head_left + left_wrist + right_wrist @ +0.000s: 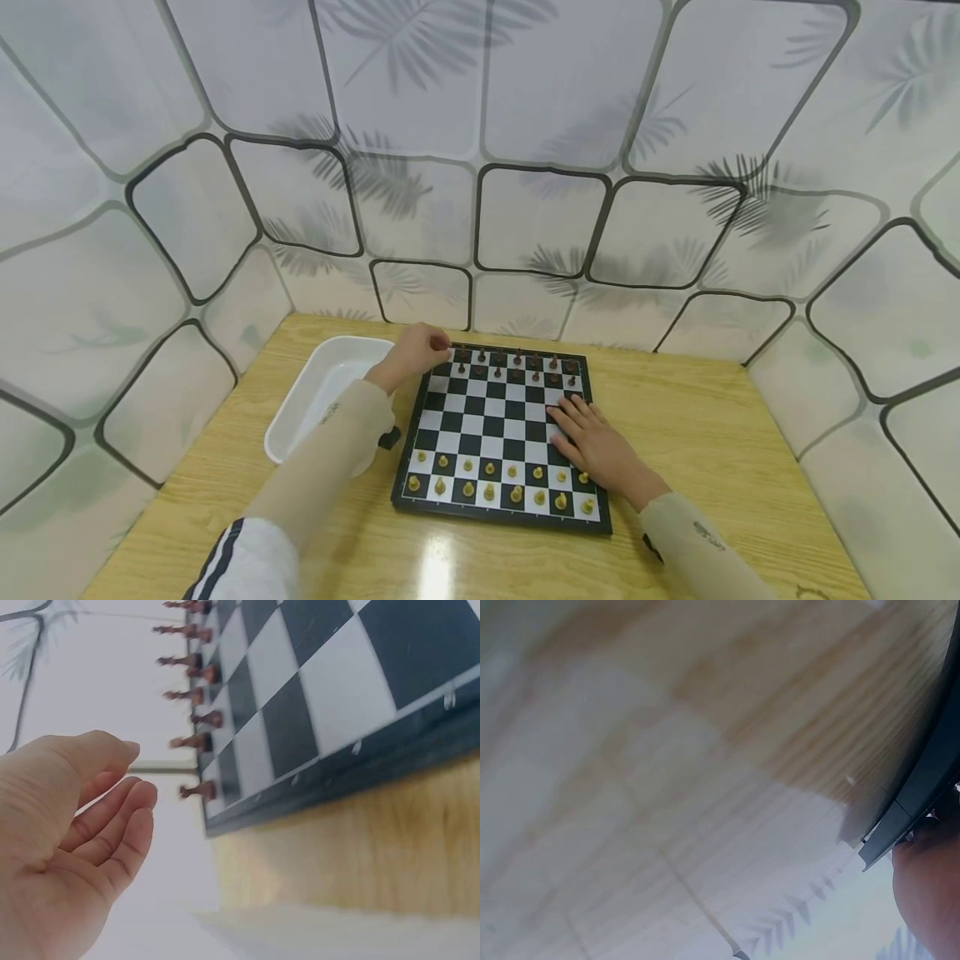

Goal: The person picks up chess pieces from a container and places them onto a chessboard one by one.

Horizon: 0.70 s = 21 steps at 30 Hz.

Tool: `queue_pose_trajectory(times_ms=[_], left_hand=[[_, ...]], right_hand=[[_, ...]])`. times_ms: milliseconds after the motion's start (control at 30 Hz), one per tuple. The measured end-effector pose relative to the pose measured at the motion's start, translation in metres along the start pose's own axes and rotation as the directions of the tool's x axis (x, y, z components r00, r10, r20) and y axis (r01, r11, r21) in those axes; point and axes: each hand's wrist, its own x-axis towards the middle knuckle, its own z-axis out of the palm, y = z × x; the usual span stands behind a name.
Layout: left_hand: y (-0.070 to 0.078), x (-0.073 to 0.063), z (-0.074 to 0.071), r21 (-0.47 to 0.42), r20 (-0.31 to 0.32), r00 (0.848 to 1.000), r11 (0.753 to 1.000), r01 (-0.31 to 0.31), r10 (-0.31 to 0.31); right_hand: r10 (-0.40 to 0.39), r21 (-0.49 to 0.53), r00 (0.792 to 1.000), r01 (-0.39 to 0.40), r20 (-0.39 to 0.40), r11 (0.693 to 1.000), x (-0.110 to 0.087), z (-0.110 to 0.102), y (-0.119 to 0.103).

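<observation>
A black-and-white chessboard (492,429) lies on the table. Two rows of dark red chess pieces (517,357) stand along its far side, and gold pieces (489,492) line the near side. At the far left corner hovers my left hand (412,354); in the left wrist view its fingers (124,847) are loosely bent with nothing seen between them. Just beyond the fingertips stands a dark red corner piece (201,790), apart from the hand. My right hand (600,450) rests, fingers spread, on the board's right edge; in the right wrist view only part of it shows beside the dark board edge (900,821).
A white plastic tray (288,425) stands left of the board, partly hidden by the left forearm. The wooden table (690,433) extends to the right. Patterned walls (540,221) rise behind and on both sides.
</observation>
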Motion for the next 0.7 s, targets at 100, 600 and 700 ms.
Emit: queue_pose_trajectory(times_ms=[100,600,700], left_hand=[[-0.003,-0.008,-0.014,-0.012,-0.033,0.999,0.999,-0.038,0.038],[-0.037,-0.053,-0.063,0.039,-0.037,0.999,0.999,-0.015,0.016],[-0.043,-0.063,-0.070,0.048,-0.022,1.000,0.999,-0.001,0.002]], right_hand=[[-0.001,0.002,1.000,0.001,-0.001,1.000,0.000,0.000,0.000],[-0.006,-0.003,1.000,0.006,0.001,1.000,-0.002,-0.003,-0.002],[-0.006,-0.003,1.000,0.006,0.002,1.000,-0.001,-0.003,-0.002]])
